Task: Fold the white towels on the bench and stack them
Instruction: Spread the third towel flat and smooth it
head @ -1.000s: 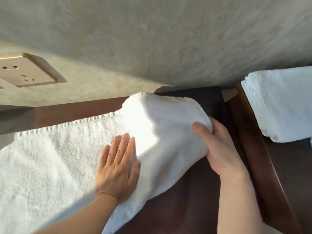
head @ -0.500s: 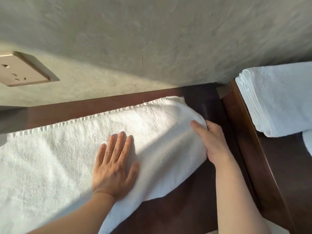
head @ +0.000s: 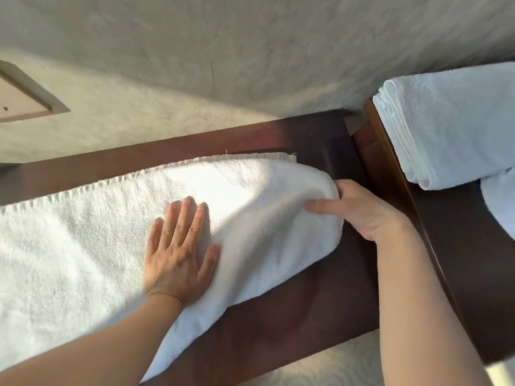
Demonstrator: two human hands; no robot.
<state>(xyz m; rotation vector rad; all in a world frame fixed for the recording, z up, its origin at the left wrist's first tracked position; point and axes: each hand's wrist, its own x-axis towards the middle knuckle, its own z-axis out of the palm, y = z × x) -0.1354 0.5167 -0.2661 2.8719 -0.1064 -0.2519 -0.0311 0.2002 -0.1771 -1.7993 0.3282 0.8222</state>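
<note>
The right hand's (head: 359,210) fingers vanish under the towel (head: 83,246), which runs off the frame's left edge. The folded stack (head: 451,123) and wall socket (head: 19,98) are cropped at the frame's sides.

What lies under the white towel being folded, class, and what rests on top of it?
The towel lies on the dark wooden bench. The left hand rests flat on top; the right hand grips its end. The bench beneath the cloth is covered and unseen.
</note>
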